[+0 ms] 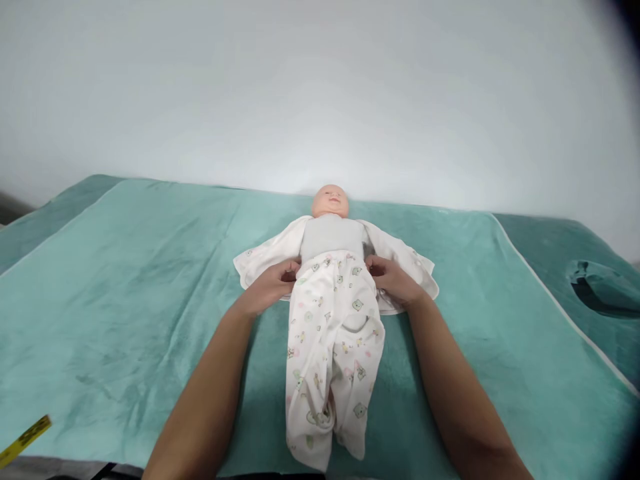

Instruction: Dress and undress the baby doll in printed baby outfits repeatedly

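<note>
A baby doll (pixel 330 202) lies on its back, head at the far side. Patterned white baby pants (pixel 313 320) cover its legs and reach up to the waist. Its grey-white torso (pixel 333 235) is bare in front, with an open white baby shirt (pixel 280 247) spread out to both sides. My left hand (pixel 273 283) is closed at the left side of the waistband, fingertips pinching the pants. On the opposite side my right hand (pixel 395 280) likewise pinches the waistband. The fingertips of both hands are partly hidden by cloth.
A green cloth (pixel 125 300) with pale edges covers the bed (pixel 540 247). At the right is a dark oval opening (pixel 605 290). A yellow strip with dark markings (pixel 25 441) shows at the lower left. A pale wall (pixel 320 93) rises directly behind.
</note>
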`<state>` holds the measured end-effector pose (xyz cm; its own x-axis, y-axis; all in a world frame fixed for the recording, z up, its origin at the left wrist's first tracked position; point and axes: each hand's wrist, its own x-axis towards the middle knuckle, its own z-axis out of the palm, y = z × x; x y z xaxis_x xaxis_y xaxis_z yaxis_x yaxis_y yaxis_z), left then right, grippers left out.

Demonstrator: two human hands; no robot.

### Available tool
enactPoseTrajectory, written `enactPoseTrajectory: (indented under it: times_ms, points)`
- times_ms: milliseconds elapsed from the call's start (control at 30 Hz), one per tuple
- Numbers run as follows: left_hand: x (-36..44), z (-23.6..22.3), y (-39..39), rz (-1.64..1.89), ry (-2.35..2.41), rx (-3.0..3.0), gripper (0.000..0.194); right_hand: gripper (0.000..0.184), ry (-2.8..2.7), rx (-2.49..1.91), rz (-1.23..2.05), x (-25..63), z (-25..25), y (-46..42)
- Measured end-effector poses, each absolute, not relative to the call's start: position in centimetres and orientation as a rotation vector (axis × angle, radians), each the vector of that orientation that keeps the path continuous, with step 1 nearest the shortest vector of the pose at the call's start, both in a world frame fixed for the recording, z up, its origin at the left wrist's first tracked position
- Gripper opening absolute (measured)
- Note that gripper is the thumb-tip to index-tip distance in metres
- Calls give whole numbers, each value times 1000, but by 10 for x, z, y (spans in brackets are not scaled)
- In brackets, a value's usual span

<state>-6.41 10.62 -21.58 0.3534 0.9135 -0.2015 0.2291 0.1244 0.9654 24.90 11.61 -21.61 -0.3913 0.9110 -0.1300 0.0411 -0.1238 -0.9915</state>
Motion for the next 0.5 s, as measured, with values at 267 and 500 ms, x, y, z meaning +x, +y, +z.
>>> enactPoseTrajectory:
  times_ms: [267,500]
  points:
    - [-45,-235,112,1172,1195,1223,19,39,-1224,-1146,1326,226,-238,119]
    - [-36,-234,114,1231,1105,1123,20,18,-1207,-1128,1223,227,-255,125]
